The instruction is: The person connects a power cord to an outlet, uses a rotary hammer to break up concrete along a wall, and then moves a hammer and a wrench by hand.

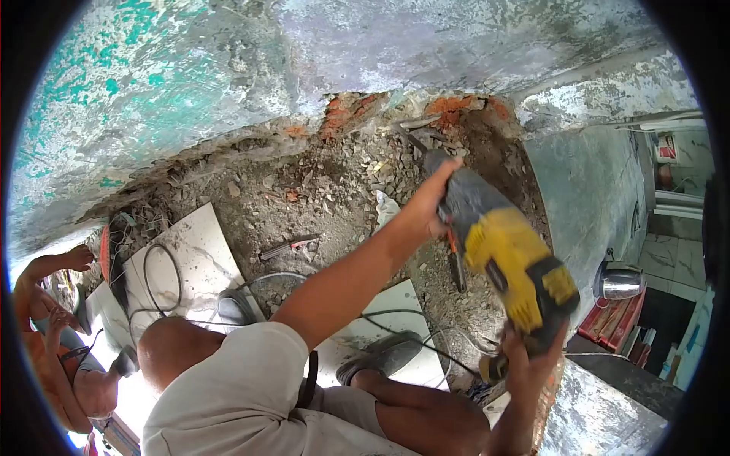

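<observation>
A yellow and black demolition hammer (509,266) slants across the right half of the view. Its chisel bit (411,139) points to the broken foot of the wall; whether the tip touches is hard to tell. My left hand (437,199) is wrapped around the dark front barrel. At the rear, my right hand (525,361) grips the handle end, its fingers partly hidden by the tool. Below the bit lies broken rubble (334,178). Exposed red brick (449,110) shows where plaster is gone.
A pale wall (365,45) runs along the top. White tiles (186,254) lie under my shoes (388,357), crossed by a dark cable (411,311). A slim metal tool (289,247) rests on the rubble. Another person (61,342) sits at left. A metal pot (620,281) stands at right.
</observation>
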A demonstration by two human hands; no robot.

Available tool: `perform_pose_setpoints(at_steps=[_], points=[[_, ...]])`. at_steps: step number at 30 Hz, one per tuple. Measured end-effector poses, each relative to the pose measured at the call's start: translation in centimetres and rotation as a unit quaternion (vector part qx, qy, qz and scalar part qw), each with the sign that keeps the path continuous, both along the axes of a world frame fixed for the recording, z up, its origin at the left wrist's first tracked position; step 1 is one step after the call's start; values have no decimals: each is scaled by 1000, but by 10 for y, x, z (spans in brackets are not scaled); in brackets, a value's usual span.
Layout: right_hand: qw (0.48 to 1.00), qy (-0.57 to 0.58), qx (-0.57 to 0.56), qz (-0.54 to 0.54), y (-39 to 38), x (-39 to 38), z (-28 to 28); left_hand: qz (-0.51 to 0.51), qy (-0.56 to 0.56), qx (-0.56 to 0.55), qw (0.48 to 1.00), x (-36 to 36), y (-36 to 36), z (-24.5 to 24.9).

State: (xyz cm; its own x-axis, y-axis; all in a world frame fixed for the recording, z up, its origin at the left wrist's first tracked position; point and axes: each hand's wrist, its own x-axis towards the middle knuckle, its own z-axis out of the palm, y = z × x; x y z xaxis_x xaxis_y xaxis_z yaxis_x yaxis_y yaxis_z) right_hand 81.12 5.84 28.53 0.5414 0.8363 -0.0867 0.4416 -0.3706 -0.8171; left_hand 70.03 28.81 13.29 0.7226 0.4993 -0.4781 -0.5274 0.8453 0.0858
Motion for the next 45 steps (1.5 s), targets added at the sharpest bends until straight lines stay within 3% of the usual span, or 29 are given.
perform_pose_setpoints(at_steps=[1,2,4,7,12,21,28,34,38,45], points=[[998,68,13,12,18,-5,-2,-5,-11,-8,1000,2,6,-9],[998,65,17,16,28,-9,1,-1,-14,-4,1000,7,10,-14],[990,132,32,-44,31,-18,11,31,-74,20,997,14,4,-21],[982,173,37,-70,29,-14,9,86,-84,1,993,26,-9,-22],[968,230,24,-99,32,-7,14,74,-74,-6,994,36,-11,-23],[984,177,10,-24,87,-20,52,102,-113,-61,986,24,21,6],[979,187,-13,-85,97,1,50,87,-92,-70,989,39,30,1],[992,90,-71,-49,152,19,81,166,-188,-21,968,56,59,3],[990,-2,-139,-7,203,23,110,217,-219,-25,951,63,83,10],[980,-66,-156,102,256,-5,121,306,-240,-68,919,57,99,4]])
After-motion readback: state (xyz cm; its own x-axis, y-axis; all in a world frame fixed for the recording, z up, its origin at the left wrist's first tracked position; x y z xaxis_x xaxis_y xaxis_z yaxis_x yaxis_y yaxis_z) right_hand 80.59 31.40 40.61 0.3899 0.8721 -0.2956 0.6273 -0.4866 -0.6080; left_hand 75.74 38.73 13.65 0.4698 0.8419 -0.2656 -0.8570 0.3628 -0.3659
